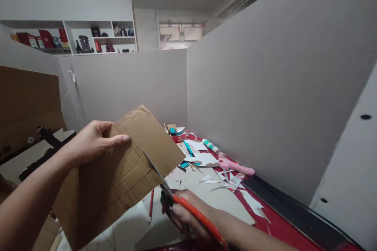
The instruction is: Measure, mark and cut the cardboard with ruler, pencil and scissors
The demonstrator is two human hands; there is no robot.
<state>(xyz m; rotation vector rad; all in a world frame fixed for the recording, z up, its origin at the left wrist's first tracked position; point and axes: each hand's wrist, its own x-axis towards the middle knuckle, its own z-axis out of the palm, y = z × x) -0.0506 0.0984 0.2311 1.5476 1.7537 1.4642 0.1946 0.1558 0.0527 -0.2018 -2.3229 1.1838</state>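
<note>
A creased brown piece of cardboard (123, 172) is held up and tilted over the table. My left hand (97, 141) grips its upper left edge, thumb on the near face and fingers hidden behind. Red-handled scissors (196, 213) are in my right hand (188, 208), with my fingers wrapped round the handles. One blade lies across the near face of the cardboard, coming in from its lower right edge; the other blade is mostly hidden behind it. A red and black pencil (151, 206) lies on the table below the cardboard.
White paper scraps (206, 159) litter the red-covered table (282, 219). A pink glue gun (235, 165) and a white and green tube (210, 146) lie near the grey partition (265, 86). A large cardboard sheet (29, 102) stands at left. Shelves (100, 37) are beyond.
</note>
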